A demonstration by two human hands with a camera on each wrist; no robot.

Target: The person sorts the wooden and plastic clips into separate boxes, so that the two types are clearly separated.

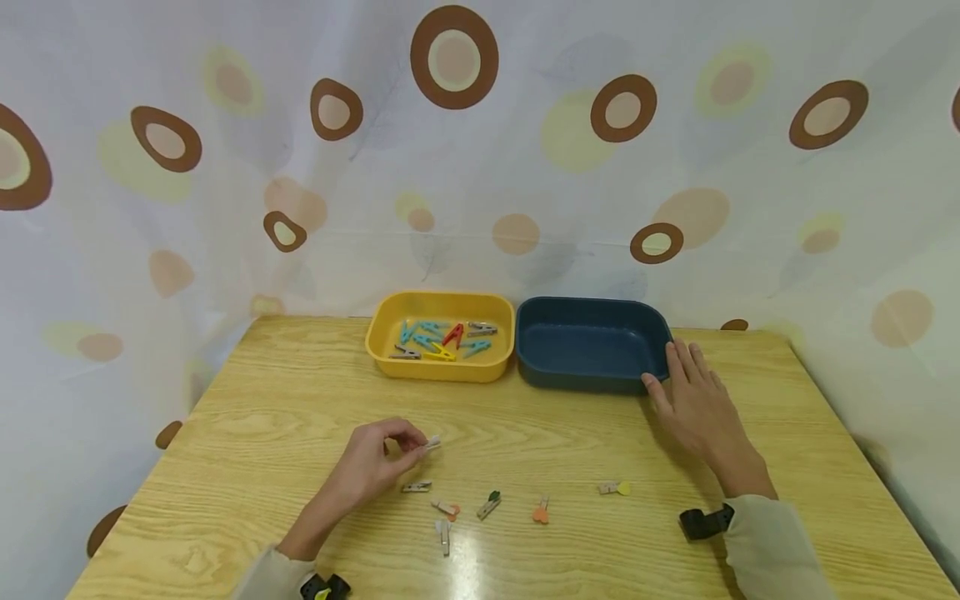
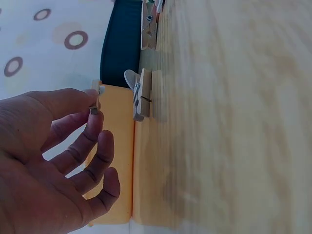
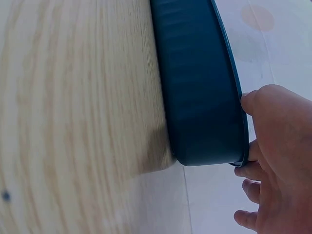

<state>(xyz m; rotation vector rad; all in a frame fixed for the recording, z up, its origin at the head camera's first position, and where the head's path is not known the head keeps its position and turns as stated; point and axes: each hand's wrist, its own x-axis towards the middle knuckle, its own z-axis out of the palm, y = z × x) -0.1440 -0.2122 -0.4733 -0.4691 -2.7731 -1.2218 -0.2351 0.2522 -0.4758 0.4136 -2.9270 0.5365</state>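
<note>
My left hand [image 1: 371, 458] pinches a small pale clothespin [image 1: 433, 442] between thumb and fingertips, just above the table. In the left wrist view its other fingers are loosely bent and hold nothing. My right hand [image 1: 697, 404] rests on the right end of a dark blue tray [image 1: 592, 383], thumb near the front rim and fingers fairly straight along the side. Right of and below the left hand lie several small wooden clothespins, among them a plain one [image 1: 417, 487], one with a green decoration [image 1: 489, 505] and one with an orange heart [image 1: 542, 510].
A yellow tray [image 1: 442, 369] stands against the blue tray's left side, holding several blue, red, yellow and grey clothespins. One clothespin with a yellow decoration [image 1: 615, 488] lies farther right on the wooden table [image 1: 262, 417]. A patterned curtain [image 1: 480, 167] hangs behind.
</note>
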